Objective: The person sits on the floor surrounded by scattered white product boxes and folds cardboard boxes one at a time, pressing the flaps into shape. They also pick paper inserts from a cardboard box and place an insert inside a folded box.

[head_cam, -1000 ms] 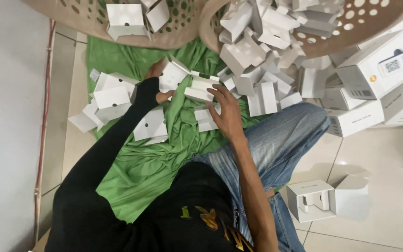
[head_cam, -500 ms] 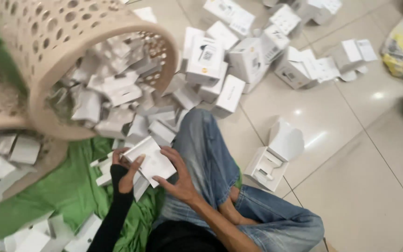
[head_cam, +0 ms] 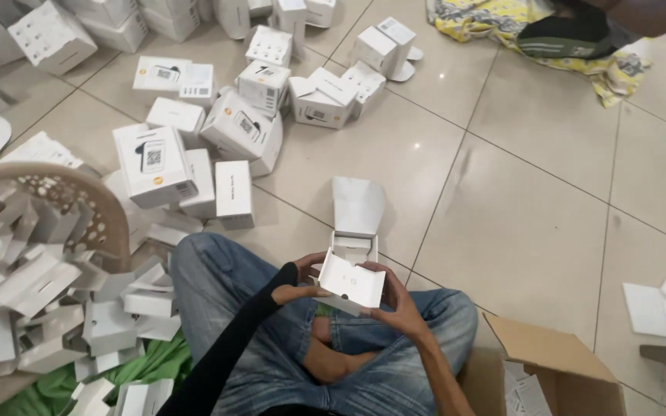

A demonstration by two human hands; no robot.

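Note:
I sit cross-legged on a tiled floor in blue jeans. Both hands hold a small white cardboard insert (head_cam: 351, 282) over my knees. My left hand (head_cam: 296, 283), in a black sleeve, grips its left edge. My right hand (head_cam: 396, 299) cups its right side and underside. Just beyond the insert stands an open white box (head_cam: 356, 219) with its lid flap raised, on the floor in front of my legs.
A tipped beige perforated basket (head_cam: 79, 192) spills white cardboard inserts (head_cam: 48, 300) at left, over a green cloth (head_cam: 156, 366). Several white product boxes (head_cam: 194, 146) litter the floor ahead. A brown carton (head_cam: 556, 362) sits at my right; yellow fabric (head_cam: 502, 23) lies far right.
The view has swung right, from the green cloth and baskets to the tiled floor. My hands left the pile and now hold one white insert over my knees near the open box.

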